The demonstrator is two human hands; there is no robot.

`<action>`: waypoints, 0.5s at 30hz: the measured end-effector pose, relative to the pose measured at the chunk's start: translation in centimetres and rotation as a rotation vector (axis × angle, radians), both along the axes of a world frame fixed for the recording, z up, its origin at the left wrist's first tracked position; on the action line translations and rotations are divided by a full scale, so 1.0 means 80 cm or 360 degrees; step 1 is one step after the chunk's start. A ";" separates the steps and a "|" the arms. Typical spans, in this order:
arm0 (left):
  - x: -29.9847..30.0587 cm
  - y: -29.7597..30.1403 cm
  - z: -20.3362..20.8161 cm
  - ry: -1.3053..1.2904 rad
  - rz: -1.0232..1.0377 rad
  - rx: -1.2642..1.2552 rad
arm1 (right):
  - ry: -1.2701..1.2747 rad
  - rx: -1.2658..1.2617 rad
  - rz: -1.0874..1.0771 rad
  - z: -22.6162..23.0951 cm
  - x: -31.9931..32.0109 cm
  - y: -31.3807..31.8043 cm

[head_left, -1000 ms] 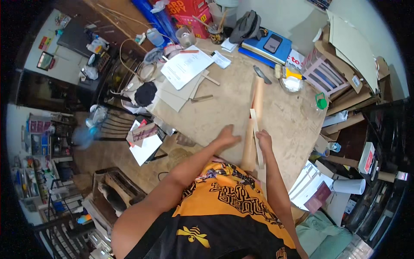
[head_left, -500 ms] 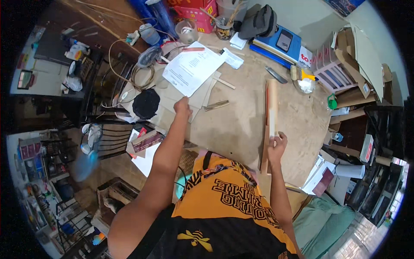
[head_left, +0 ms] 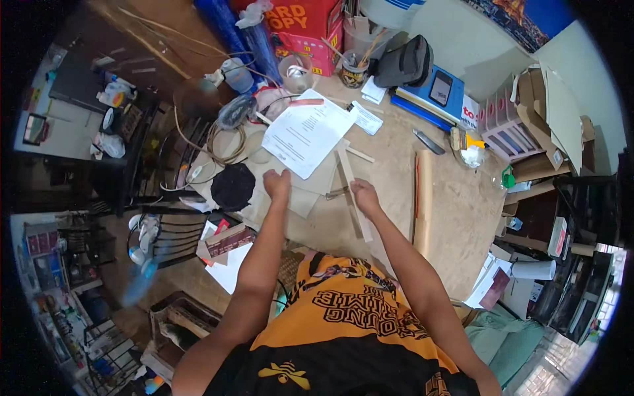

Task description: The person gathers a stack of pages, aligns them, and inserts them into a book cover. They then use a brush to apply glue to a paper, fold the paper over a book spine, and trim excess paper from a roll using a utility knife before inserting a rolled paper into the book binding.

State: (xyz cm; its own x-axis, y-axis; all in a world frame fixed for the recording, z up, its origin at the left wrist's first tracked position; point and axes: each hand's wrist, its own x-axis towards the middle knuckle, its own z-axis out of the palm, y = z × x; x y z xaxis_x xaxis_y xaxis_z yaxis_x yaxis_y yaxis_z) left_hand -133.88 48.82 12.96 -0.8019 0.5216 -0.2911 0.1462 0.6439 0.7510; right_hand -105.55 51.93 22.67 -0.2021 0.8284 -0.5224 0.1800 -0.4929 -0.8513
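Observation:
A long, thin, pale strip (head_left: 349, 173), like card or wood, slants over the middle of the table. My right hand (head_left: 365, 198) is closed on it partway along. To the left, my left hand (head_left: 277, 187) rests with curled fingers over flat beige boards (head_left: 306, 196), just below a white printed sheet (head_left: 308, 129); whatever it may pinch is hidden. Beside the strip, and partly behind it, lies a small narrow metal-looking tool (head_left: 335, 194). A round black piece (head_left: 233, 187) sits left of my left hand. Right of my right hand lies a long tan roll (head_left: 422, 204) with a reddish edge.
Toward the back right are a utility knife (head_left: 429, 142), a blue binder (head_left: 436, 94) under a phone, and a tape roll (head_left: 471, 155). A brush cup (head_left: 354, 69) and clear cup (head_left: 296, 73) stand at the back. Coiled cable (head_left: 226, 143) lies left; cardboard (head_left: 558, 112) leans far right.
My right hand has moved left from the tan roll to mid-table, carrying the pale strip. My left hand has shifted slightly down relative to the printed sheet. The view has tilted slightly.

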 end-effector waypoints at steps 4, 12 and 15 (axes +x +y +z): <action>0.029 0.026 0.114 0.0360 -0.0272 0.0182 | -0.0633 0.0659 0.0282 -0.016 0.009 0.024; 0.132 0.112 0.100 0.0602 -0.2014 0.0807 | -0.0876 0.0823 -0.0205 0.007 0.043 0.068; 0.181 0.156 0.083 0.1025 -0.2329 0.0474 | -0.1029 0.0681 -0.0291 0.010 0.087 0.055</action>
